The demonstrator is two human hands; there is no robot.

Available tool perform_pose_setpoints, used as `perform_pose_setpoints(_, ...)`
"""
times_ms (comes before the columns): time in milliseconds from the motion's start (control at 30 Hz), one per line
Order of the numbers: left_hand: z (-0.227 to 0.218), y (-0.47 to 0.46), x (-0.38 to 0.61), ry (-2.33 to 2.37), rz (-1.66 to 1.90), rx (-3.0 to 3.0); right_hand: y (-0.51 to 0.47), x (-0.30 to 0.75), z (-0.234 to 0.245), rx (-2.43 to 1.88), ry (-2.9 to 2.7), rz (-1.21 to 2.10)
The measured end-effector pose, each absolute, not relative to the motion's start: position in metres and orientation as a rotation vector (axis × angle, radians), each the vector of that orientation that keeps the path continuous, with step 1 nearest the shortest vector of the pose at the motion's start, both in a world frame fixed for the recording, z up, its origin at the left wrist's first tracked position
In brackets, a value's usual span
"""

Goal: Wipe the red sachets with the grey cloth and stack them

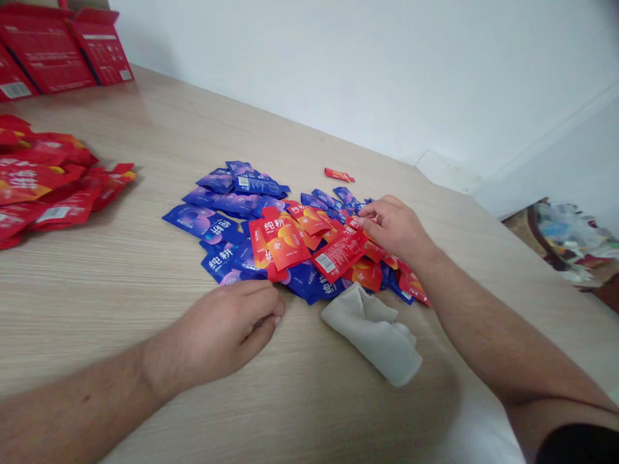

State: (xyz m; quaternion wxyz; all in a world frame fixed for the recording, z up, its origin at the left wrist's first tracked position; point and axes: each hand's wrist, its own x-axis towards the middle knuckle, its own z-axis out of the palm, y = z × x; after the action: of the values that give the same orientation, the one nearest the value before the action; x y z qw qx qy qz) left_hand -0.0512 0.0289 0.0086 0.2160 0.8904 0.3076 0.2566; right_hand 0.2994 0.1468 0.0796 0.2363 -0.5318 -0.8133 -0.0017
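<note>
A loose heap of foil sachets [290, 245], blue ones mostly beneath and red-orange ones on top, lies in the middle of the table, many printed with large white Chinese characters. The right hand [396, 229] reaches over the heap's far side, its thumb and forefinger pinched on a red sachet [354, 222]. The left hand [217, 328] rests at the near edge, curled loosely closed with nothing showing in it, its fingertips just beside the blue sachets. A crumpled grey cloth [372, 335] touches the heap's near side, and a lone small red sachet [339, 174] lies beyond it. The pale wood-grain table [120, 129] also carries a mound of larger red packets [43, 180] and red cardboard cartons [48, 51] against a white wall [387, 64].
</note>
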Motion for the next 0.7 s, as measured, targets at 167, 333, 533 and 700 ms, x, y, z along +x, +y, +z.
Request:
perform_pose_setpoints(167,0.009,0.028,-0.05,0.867,0.719,2.447,0.18,0.311,0.103,-1.536,-2.244,-0.379)
perform_pose_setpoints(333,0.008,0.026,-0.05,0.853,0.731,2.424,0.266,0.315,0.118,-1.757,-2.32,-0.459)
perform_pose_setpoints(533,0.01,0.023,-0.05,0.862,0.762,2.391,0.369,0.298,0.093,-1.909,-2.534,-0.32)
perform_pose_setpoints(700,0.015,0.019,-0.048,0.867,0.775,2.383,0.415,0.284,0.068,-2.007,-2.643,-0.27)
